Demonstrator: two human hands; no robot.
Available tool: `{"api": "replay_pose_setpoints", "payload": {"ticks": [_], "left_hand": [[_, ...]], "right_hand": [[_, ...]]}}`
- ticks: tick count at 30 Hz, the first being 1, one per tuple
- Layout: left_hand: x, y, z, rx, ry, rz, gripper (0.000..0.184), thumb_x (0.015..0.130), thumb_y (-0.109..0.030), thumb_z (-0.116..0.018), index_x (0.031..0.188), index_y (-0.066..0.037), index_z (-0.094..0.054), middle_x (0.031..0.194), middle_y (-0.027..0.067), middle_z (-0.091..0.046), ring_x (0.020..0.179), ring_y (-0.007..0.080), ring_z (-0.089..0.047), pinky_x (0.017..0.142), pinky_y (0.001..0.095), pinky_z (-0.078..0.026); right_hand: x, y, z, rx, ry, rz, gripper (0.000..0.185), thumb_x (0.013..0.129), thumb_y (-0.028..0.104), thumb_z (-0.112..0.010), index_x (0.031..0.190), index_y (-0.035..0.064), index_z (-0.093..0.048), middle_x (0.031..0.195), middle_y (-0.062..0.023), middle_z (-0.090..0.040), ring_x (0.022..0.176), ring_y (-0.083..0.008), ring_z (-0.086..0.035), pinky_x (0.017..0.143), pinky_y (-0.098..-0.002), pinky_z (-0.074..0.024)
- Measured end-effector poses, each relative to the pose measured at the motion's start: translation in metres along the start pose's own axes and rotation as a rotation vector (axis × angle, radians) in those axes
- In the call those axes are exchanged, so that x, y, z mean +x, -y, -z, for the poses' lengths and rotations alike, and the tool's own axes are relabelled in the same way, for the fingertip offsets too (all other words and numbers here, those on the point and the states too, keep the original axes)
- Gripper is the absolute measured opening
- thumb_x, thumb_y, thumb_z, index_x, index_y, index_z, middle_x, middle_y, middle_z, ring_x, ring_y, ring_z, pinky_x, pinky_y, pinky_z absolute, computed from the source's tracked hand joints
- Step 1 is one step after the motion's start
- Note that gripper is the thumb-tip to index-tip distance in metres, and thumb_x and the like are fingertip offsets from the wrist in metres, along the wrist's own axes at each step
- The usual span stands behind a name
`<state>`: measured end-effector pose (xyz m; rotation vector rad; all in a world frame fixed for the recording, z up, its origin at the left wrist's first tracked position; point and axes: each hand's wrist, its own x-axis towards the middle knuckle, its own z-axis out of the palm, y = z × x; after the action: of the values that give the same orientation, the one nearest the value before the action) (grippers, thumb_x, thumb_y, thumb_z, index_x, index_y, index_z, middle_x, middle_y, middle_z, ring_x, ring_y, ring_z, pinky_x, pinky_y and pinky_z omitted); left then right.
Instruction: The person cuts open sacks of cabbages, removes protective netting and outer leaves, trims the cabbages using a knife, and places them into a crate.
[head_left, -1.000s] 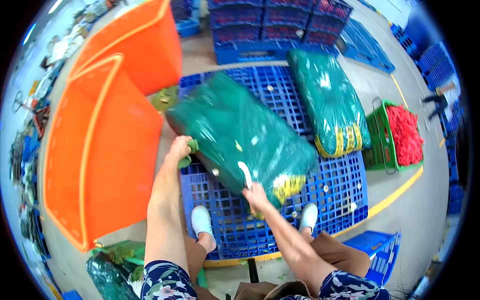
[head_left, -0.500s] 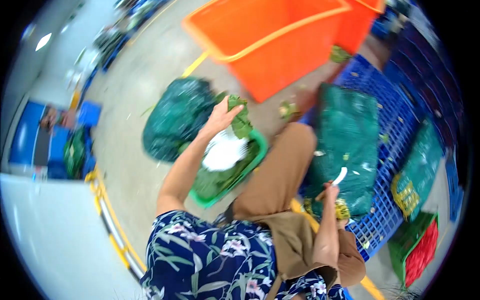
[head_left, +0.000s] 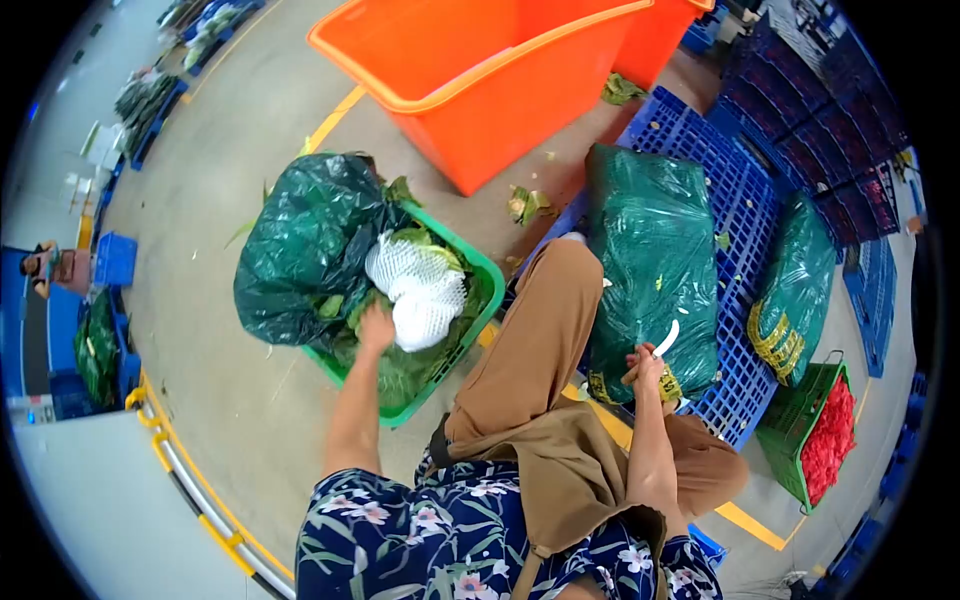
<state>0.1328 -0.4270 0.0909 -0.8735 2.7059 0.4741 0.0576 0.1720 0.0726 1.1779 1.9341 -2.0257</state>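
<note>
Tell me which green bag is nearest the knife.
The bigger bag on the pallet: the knife is at its near end; the other bag there lies farther right.

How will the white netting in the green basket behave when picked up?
The white netting is probably light and floppy, being openwork bunched in soft folds. It seems unlikely to roll, slumped as it is among leaves.
</note>
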Motion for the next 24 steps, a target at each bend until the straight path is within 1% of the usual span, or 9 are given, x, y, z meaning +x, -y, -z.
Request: {"api": "replay_pose_setpoints", "payload": {"ticks": [3,5,7,9,11,13,16,17,24], "left_hand": [[0.039,0.014,-0.049,0.160,0.291,0.012,0.080,0.084,-0.051,-0.047,0.145,-0.006,-0.023,0.146,0.0248,-0.026,0.129,0.0459,-0.032,0.107,0.0501,-0.030],[0.090,0.065,-0.070,0.057,0.553,-0.074,0.084,0.079,-0.055,-0.053,0.143,-0.006,-0.031,0.138,0.0217,-0.042,0.124,0.0441,-0.041,0.104,0.0505,-0.034],[0.031,-0.054,0.097,0.496,0.604,0.071,0.068,0.074,-0.045,-0.062,0.129,-0.006,-0.052,0.130,0.0229,-0.051,0.116,0.0398,-0.052,0.096,0.0518,-0.041],[0.034,-0.072,0.137,0.639,0.216,-0.023,0.026,0.076,-0.021,-0.058,0.095,-0.005,-0.068,0.103,0.0170,-0.066,0.094,0.0341,-0.065,0.078,0.0470,-0.052],[0.034,-0.141,0.189,0.516,0.032,-0.097,0.023,0.079,-0.022,-0.059,0.087,-0.001,-0.066,0.091,0.0216,-0.066,0.085,0.0373,-0.065,0.073,0.0473,-0.052],[0.045,-0.226,0.211,0.290,-0.027,-0.365,0.027,0.079,-0.030,-0.062,0.080,-0.003,-0.065,0.081,0.0166,-0.067,0.077,0.0359,-0.065,0.070,0.0440,-0.052],[0.129,-0.315,0.132,-0.081,0.034,-0.629,0.037,0.075,-0.031,-0.070,0.099,-0.003,-0.064,0.087,0.0161,-0.067,0.079,0.0287,-0.066,0.071,0.0377,-0.051],[0.159,-0.339,0.094,-0.217,0.230,-0.616,0.043,0.073,-0.031,-0.073,0.103,-0.002,-0.063,0.090,0.0159,-0.068,0.078,0.0251,-0.066,0.071,0.0364,-0.051],[0.347,-0.410,-0.165,0.232,0.644,-0.253,0.088,0.055,-0.042,-0.086,0.127,-0.009,-0.048,0.125,0.0191,-0.053,0.116,0.0322,-0.053,0.096,0.0418,-0.043]], "right_hand": [[-0.017,0.007,0.013,0.084,-0.028,-0.109,0.025,0.086,0.013,-0.059,0.108,0.0038,-0.050,0.083,-0.0139,-0.060,0.059,-0.0244,-0.058,0.047,-0.0367,-0.0490],[-0.024,0.017,0.032,0.179,0.021,-0.127,0.025,0.087,0.016,-0.060,0.108,0.0045,-0.050,0.083,-0.0151,-0.060,0.058,-0.0254,-0.059,0.046,-0.0364,-0.0491],[-0.021,0.029,0.044,0.084,-0.008,-0.094,0.029,0.088,0.020,-0.062,0.109,0.0039,-0.049,0.077,-0.0153,-0.060,0.055,-0.0242,-0.057,0.045,-0.0353,-0.0485],[-0.004,0.035,0.056,0.013,-0.040,-0.024,0.029,0.089,0.020,-0.061,0.109,0.0028,-0.049,0.075,-0.0146,-0.060,0.052,-0.0236,-0.057,0.044,-0.0349,-0.0483],[0.015,0.050,0.054,-0.047,-0.017,0.078,0.026,0.089,0.021,-0.060,0.102,0.0008,-0.052,0.071,-0.0125,-0.060,0.050,-0.0207,-0.057,0.043,-0.0329,-0.0469],[0.041,0.075,0.035,-0.039,-0.005,0.037,0.023,0.089,0.019,-0.059,0.100,-0.0004,-0.052,0.067,-0.0115,-0.057,0.049,-0.0190,-0.056,0.041,-0.0314,-0.0447],[0.096,0.095,-0.011,0.006,0.026,0.060,0.022,0.090,0.020,-0.059,0.098,0.0009,-0.053,0.066,-0.0097,-0.058,0.046,-0.0165,-0.053,0.041,-0.0304,-0.0439],[0.115,0.096,-0.024,0.029,0.030,0.050,0.024,0.089,0.021,-0.060,0.100,0.0009,-0.053,0.067,-0.0103,-0.059,0.047,-0.0169,-0.054,0.042,-0.0304,-0.0444],[0.182,0.080,-0.064,0.088,-0.096,-0.001,0.024,0.091,0.022,-0.058,0.103,0.0025,-0.051,0.048,-0.0067,-0.046,0.031,-0.0176,-0.043,0.029,-0.0314,-0.0343]]}}
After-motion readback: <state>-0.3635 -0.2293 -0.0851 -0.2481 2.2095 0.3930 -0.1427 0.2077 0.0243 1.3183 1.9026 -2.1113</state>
